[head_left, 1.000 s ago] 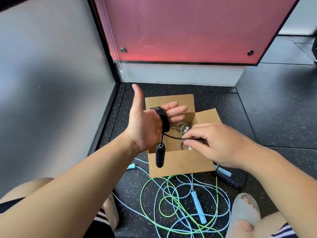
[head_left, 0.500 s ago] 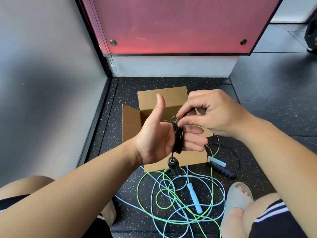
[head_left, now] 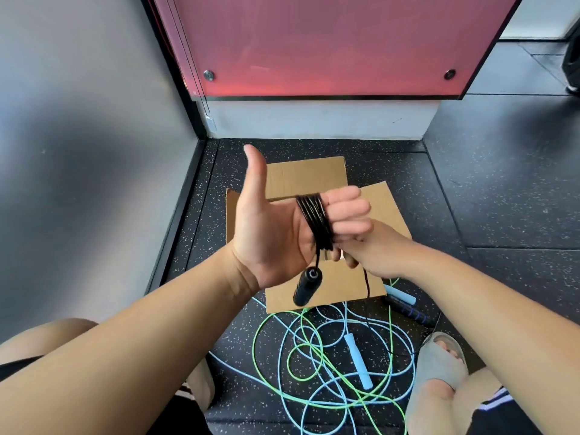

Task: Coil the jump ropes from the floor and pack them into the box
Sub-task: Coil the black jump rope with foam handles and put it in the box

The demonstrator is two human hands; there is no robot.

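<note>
Black jump rope (head_left: pixel 315 219) sits coiled round the 4 straight fingers of L hand (head_left: pixel 270 233), grip wide w/ thumb up, one handle (head_left: pixel 307 287) dangling below palm; R hand (head_left: pixel 373 249), just under & right of coil, pinches free tail (head_left: pixel 366 282), which drops toward cardboard box's (head_left: pixel 314 177) near-right corner on floor (head_left: pixel 470 199).

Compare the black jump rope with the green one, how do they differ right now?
The black rope is wound in tight loops round the fingers of the left hand, held above the box; the green rope sprawls in loose loops on the floor. The right hand pinches the black rope's trailing part; the green rope lies untouched, tangled with the light blue rope. Neither is in the box yet.
</note>
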